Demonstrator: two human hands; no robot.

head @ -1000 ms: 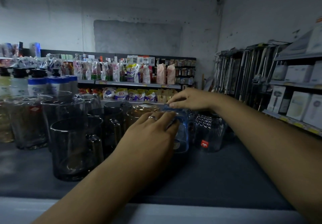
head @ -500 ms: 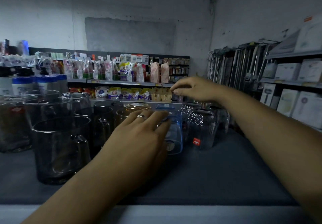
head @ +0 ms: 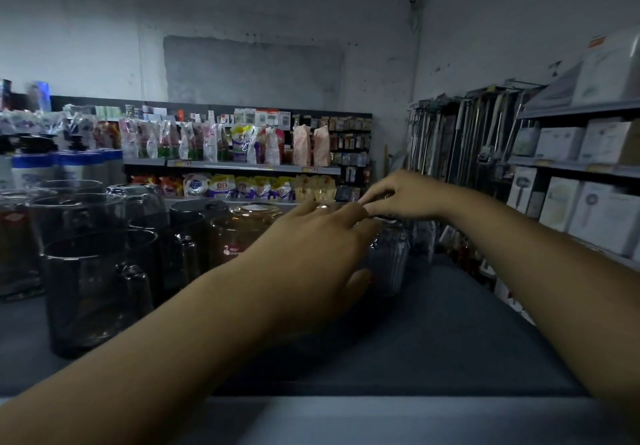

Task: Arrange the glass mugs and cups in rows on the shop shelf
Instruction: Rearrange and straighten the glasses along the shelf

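**Item: ribbed glass cup** (head: 389,261). Clear, upright, on the dark shop shelf (head: 433,333), mid-depth, just right of centre. Partly hidden by the left hand.

**Left hand** (head: 311,254). Forearm enters from 7 o'clock of the cup. The palm faces down and the fingers (head: 346,217) stretch forward, tips over the cup's rim. There is a ring on one finger. The thumb lies low, against the cup's near wall. Whether it grips anything beneath the palm cannot be told.

**Right hand** (head: 405,195). Forearm enters from 4 o'clock, wrist raised. The fingers are drawn together in a pinch just above the left fingertips, at 12 o'clock of the cup. What is pinched, if anything, is blurred.

**Further clear cups** (head: 420,240). At 1 o'clock, close behind.

**Amber cup** (head: 239,233). At 9 o'clock, beyond the left wrist.

**Dark glass mugs** (head: 93,292). Farther out at 9 o'clock, handled, standing in rows to the shelf's left end.
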